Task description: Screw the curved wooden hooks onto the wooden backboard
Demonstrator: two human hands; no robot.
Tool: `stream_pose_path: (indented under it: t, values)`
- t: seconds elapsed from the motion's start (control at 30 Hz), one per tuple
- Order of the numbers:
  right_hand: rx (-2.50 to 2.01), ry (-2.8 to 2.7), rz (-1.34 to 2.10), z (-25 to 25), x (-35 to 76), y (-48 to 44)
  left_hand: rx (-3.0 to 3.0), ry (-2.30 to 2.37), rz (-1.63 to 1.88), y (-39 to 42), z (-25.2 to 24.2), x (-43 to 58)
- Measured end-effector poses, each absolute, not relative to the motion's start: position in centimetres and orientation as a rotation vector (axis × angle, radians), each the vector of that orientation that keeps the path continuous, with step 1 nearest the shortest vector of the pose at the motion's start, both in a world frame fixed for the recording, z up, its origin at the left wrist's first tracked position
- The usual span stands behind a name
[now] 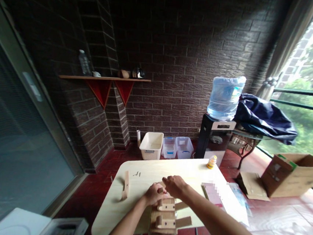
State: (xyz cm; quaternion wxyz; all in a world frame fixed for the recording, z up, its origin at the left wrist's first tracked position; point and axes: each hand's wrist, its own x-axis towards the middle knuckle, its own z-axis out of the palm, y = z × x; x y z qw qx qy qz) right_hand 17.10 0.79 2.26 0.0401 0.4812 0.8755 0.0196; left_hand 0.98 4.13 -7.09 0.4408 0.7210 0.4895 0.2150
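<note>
On the near part of the table lies a wooden assembly point(163, 232), a flat board carrying several light wooden pieces with rounded ends and dark screw holes or screws. My left hand point(154, 194) is closed around a wooden piece point(161, 190) at the far end of this assembly. Just to its right, my right hand point(176, 186) bends over the same end with curled fingers; what they hold is hidden. A separate long wooden piece point(126, 184) lies to the left. Beyond my left hand are several small dark screws point(137, 174).
The pale table point(108, 212) carries a yellow-and-clear bottle point(211, 162) at its far right corner and a pinkish booklet point(213, 194) at right. Plastic bins point(150, 146) stand on the floor behind. A water dispenser point(217, 134) and cardboard box point(286, 178) are to the right.
</note>
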Motion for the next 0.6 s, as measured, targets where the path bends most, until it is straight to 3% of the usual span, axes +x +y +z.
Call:
stream_pose_path:
  t: [0.6]
  values:
    - [1.467,2.665,0.028,2.2,17.5,1.7,1.979,1.133,0.576,5.5,-10.3,0.6]
